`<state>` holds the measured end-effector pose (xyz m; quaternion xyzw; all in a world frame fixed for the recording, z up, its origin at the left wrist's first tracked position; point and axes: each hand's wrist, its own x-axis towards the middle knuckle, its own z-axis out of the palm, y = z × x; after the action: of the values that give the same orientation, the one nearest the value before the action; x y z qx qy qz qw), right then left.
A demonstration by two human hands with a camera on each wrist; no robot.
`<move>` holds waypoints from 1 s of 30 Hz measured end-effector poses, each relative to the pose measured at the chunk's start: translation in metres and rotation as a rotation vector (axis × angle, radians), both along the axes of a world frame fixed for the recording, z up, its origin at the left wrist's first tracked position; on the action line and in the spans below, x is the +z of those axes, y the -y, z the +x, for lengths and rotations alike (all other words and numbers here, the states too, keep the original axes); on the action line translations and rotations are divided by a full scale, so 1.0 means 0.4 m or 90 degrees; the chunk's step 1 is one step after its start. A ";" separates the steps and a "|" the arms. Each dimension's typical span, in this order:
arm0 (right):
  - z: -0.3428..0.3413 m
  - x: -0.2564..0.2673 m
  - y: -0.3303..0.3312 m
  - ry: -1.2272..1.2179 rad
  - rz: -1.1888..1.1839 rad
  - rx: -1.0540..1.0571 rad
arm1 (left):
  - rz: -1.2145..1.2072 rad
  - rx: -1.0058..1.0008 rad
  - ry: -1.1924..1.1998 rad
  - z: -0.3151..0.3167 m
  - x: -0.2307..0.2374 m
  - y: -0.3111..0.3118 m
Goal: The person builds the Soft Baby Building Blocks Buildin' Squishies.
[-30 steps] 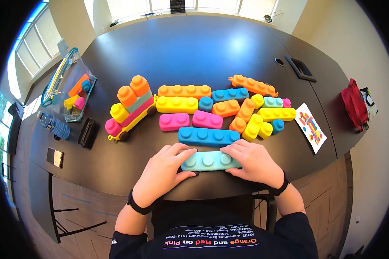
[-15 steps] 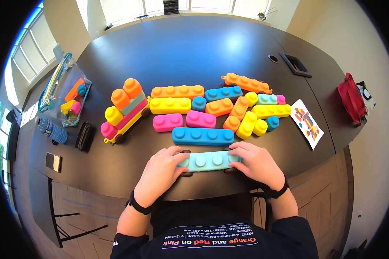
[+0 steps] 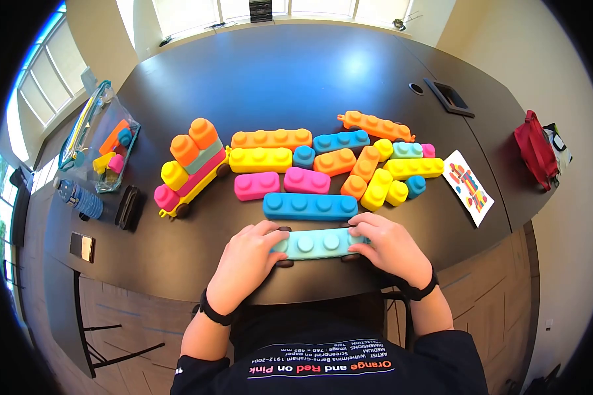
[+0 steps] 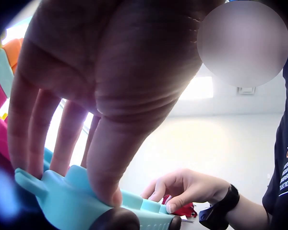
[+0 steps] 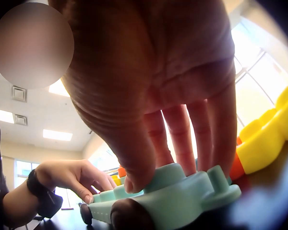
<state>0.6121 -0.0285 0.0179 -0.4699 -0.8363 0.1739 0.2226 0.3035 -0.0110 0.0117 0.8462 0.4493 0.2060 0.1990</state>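
Light-blue wheeled base [image 3: 318,243] (head view): on the dark table [image 3: 158,263] near its front edge, studs up, dark wheels showing along both sides; the hours below are counted from it, 12 being the far side.
Left hand [image 3: 244,260] (head view): at 9 o'clock, gripping that end of the base.
Right hand [image 3: 395,251] (head view): at 3 o'clock, gripping the opposite end.
Long blue block [image 3: 310,208] (head view): at 12, just beyond the base, with two pink blocks [image 3: 257,187] past it toward 11.
Yellow wheeled base [image 3: 202,189] (head view): at 10, loaded with pink, yellow and orange pieces.
Orange wheeled base [image 3: 375,125] (head view): at 1, beyond the loose blocks.
Printed card [image 3: 469,187] (head view): at 2, flat on the table.
Phone [image 3: 82,246] (head view): at 9, near a water bottle [image 3: 80,197].
Left thumb (left wrist view): pressed to the near side, fingers over the far side; a hooked end points to 8 o'clock in this view, the right hand showing at 5.
Right thumb (right wrist view): beside an end stud, fingers behind it; yellow studded block at about 3 to 4 o'clock in this view.
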 end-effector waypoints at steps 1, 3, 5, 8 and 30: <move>0.000 0.001 0.000 0.000 0.000 0.002 | -0.001 0.001 0.002 0.000 0.000 0.000; -0.002 0.003 -0.003 0.012 -0.001 -0.003 | 0.000 -0.002 0.004 -0.003 -0.002 -0.003; 0.000 0.003 -0.003 0.017 -0.003 -0.003 | -0.002 -0.005 0.008 -0.005 0.001 -0.005; -0.001 0.009 -0.002 0.030 0.004 0.000 | 0.075 -0.051 0.015 -0.024 0.041 -0.045; 0.018 0.038 -0.012 -0.060 0.067 -0.030 | 0.266 0.072 -0.069 0.021 0.074 -0.511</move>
<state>0.6193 -0.0237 0.0331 -0.4687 -0.8215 0.1461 0.2900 0.3118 0.1933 0.0414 0.8523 0.4538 0.2597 -0.0169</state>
